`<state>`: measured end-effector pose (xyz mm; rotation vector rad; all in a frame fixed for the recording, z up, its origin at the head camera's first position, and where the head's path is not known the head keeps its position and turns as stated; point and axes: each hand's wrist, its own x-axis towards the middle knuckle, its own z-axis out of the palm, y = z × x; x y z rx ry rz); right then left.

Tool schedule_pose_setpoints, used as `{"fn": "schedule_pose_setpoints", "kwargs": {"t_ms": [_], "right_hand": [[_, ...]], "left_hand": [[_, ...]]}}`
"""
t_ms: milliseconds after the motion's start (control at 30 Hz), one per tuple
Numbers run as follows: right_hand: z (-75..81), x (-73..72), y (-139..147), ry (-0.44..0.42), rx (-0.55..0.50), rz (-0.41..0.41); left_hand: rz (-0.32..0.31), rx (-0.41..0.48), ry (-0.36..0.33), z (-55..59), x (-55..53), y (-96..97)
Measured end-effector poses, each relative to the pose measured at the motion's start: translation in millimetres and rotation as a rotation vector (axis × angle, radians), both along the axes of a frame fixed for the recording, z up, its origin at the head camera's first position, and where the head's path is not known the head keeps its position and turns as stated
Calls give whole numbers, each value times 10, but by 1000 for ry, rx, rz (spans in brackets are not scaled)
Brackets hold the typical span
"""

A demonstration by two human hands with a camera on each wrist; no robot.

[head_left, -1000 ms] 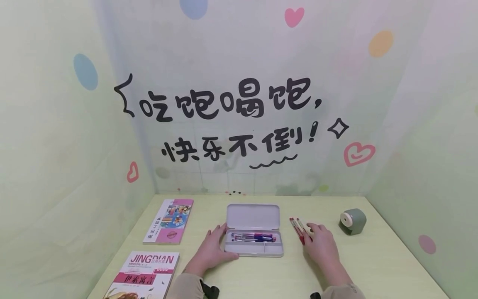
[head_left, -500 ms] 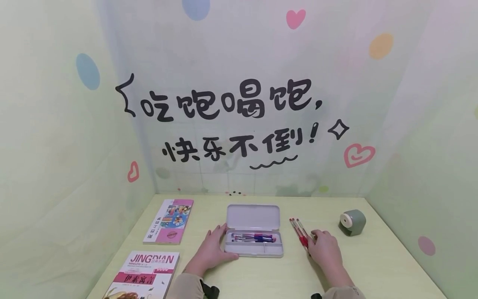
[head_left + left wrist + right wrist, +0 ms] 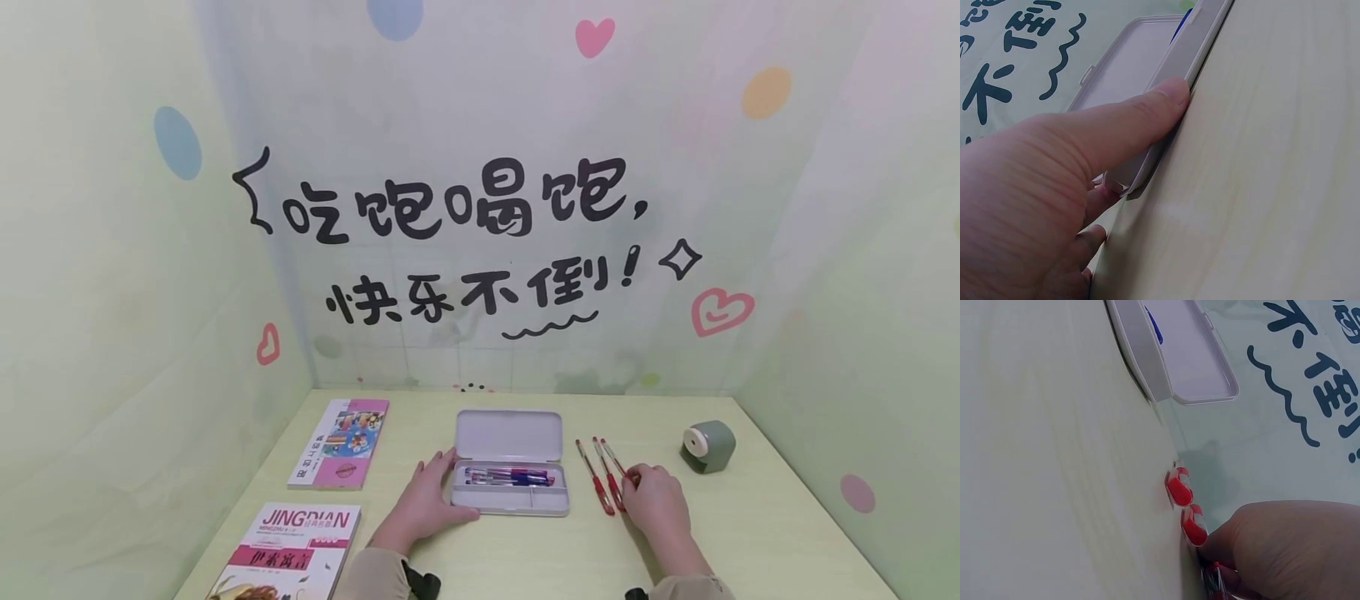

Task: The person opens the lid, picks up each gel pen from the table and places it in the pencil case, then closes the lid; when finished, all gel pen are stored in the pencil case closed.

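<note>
A pale lilac pencil case (image 3: 487,498) lies with its lid raised, several pens (image 3: 506,477) inside its rear compartment. My left hand (image 3: 429,502) holds its left end; in the left wrist view the thumb (image 3: 1147,115) presses the front wall, while other fingers are partly hidden behind the corner. Right of the case, two red-capped pens (image 3: 597,483) lie slanted on the table. My right hand (image 3: 658,502) pinches a third red pen (image 3: 613,456) beside them, its near end covered by the fingers. In the right wrist view that held pen (image 3: 1215,580) shows under the fingertips.
A green-grey pencil sharpener (image 3: 714,447) stands at the right rear. At the left lie a pink-and-white book (image 3: 341,446) and, nearer, a white book (image 3: 292,550) with a red band. Fabric walls enclose the table (image 3: 525,558) behind and at both sides.
The red pens, bunched together a second ago, are now spread apart, one shifted left. My right hand has drawn slightly to the right and nearer. The left hand and case stay put.
</note>
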<state>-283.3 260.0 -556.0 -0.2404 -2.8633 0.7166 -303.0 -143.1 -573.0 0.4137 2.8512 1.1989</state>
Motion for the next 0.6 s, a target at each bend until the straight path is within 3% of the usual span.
{"fn": "schedule_pose_setpoints", "kwargs": {"t_ms": [600], "right_hand": [[35,2,-13,-9,-13,-23]], "left_hand": [[6,1,-17,-23,-10,1]]}}
